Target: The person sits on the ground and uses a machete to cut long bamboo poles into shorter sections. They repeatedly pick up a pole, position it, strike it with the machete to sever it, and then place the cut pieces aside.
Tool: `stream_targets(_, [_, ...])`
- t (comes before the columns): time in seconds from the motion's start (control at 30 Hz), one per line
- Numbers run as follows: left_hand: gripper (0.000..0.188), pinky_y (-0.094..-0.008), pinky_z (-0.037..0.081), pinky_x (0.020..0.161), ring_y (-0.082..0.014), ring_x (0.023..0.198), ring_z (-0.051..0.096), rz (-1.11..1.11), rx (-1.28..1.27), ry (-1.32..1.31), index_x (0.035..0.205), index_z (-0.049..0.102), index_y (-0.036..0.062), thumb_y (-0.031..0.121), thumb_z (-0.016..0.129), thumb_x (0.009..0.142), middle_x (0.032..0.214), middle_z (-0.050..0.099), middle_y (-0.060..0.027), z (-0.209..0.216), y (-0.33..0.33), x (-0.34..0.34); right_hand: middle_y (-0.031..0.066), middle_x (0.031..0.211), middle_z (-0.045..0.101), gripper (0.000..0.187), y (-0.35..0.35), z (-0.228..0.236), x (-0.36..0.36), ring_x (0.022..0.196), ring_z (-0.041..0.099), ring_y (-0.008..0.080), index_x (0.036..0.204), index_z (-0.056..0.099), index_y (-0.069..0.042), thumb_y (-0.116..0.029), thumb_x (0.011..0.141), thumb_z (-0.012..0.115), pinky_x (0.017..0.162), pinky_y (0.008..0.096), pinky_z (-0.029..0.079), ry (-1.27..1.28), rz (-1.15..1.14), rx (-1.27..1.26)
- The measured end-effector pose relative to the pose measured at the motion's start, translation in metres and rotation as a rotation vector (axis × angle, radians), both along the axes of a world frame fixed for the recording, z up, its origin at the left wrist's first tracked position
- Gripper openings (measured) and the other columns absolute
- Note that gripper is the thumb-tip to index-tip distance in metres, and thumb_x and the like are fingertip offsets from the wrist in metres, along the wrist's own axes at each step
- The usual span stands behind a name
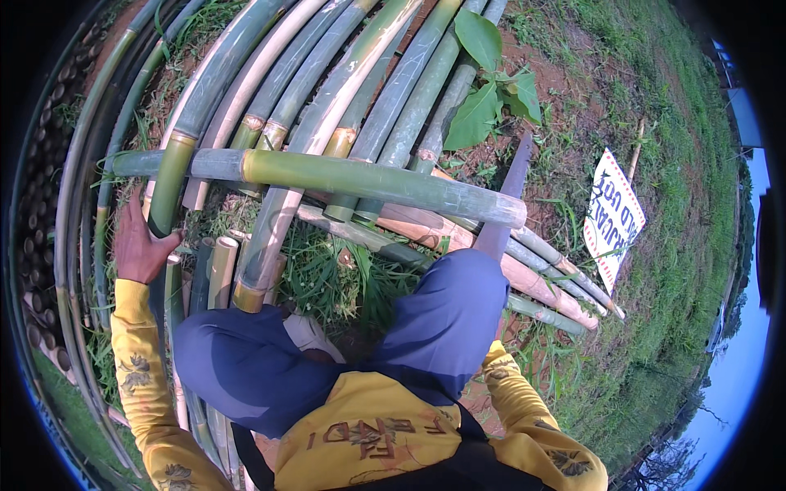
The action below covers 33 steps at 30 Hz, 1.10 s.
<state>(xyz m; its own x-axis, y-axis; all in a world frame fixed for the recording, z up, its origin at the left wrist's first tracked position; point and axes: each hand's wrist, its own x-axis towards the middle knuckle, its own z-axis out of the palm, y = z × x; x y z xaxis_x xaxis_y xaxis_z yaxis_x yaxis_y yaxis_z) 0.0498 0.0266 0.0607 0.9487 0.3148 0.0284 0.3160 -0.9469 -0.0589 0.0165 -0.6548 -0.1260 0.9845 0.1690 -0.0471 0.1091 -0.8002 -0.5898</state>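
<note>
My left hand [146, 242] is closed around the lower end of a green bamboo pole [169, 184], thumb on one side and fingers on the other. A thick bamboo pole [344, 177] lies crosswise over several others in front of my knees. By its pale right end stands a saw blade [515, 173], its tip pointing away from me. The blade shows above and below the pole; I cannot tell whether it sits in a cut. My right hand is hidden behind my right knee [454, 295]; only the yellow sleeve [512, 380] shows.
More bamboo poles [307, 90] spread away ahead, with others [524, 282] slanting off to the right. Long poles [74, 221] and stacked cut ends [37, 254] line the left. A leafy stem [491, 90] stands near the blade. A white sign [612, 214] lies on the grass.
</note>
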Motion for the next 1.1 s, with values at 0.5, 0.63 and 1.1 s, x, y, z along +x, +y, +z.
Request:
stream_targets(0.5, [0.052,-0.044,0.04,0.104,-0.0285,0.112,0.061,-0.794,-0.321,0.145,0.123,0.059,0.007,0.035,0.074,0.083,0.114,0.063,-0.0109,-0.035,-0.198,0.133,0.0201,0.101,0.071,0.044,-0.026,0.123,0.077,0.087,0.068,0.0304,0.121,0.063,0.004,-0.024,0.09,0.075,0.081,0.0409,0.053,-0.158,-0.331,0.079])
stream_targets(0.63, [0.049,-0.0428,0.04,0.102,-0.0269,0.115,0.059,-0.784,-0.354,-0.021,0.126,0.059,0.0082,0.033,0.073,0.085,0.117,0.062,-0.0109,-0.052,-0.194,0.119,0.0147,0.105,0.072,0.04,-0.014,0.209,0.138,0.094,0.067,0.0215,0.122,0.066,0.005,-0.025,0.096,0.073,0.086,0.0376,0.053,-0.331,-0.275,0.178])
stream_targets(1.1, [0.083,-0.0474,0.044,0.101,-0.0367,0.114,0.062,0.408,-0.239,0.087,0.129,0.053,-0.002,0.056,0.08,0.076,0.119,0.065,-0.0217,0.003,-0.027,-0.031,0.0041,0.072,0.059,0.014,0.276,0.278,0.171,0.063,0.054,0.0119,0.091,0.064,0.001,-0.004,0.085,0.075,0.06,0.0291,0.044,0.287,0.617,0.575])
